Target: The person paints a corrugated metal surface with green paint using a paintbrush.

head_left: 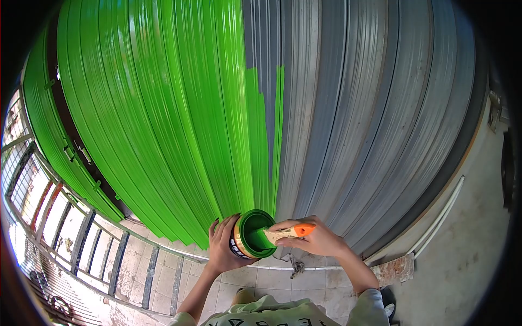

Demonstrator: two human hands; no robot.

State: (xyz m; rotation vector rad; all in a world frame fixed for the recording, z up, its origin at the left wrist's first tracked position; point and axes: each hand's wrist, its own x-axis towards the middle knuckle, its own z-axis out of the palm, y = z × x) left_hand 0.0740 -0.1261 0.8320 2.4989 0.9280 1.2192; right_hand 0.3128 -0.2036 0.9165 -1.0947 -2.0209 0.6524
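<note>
My left hand (223,245) is wrapped round a paint can (239,245), tilted so that its open top and the green paint inside face me. In my right hand (317,239) is a paintbrush (298,231) with an orange-tipped handle. Its bristle end dips into the mouth of the can, where the tip is partly hidden. Behind both hands rises a ribbed metal shutter (348,125). Its left side is glossy green and its right side bare grey. Around the middle the green ends in a ragged edge, with a narrow green strip beside a grey gap.
A metal ladder (117,263) lies along the lower left, close to my left arm. At the right stands a pale wall (457,244) with white pipes (440,217). A stained block (394,270) sits by the shutter's lower right corner, and floor tiles (234,280) spread below.
</note>
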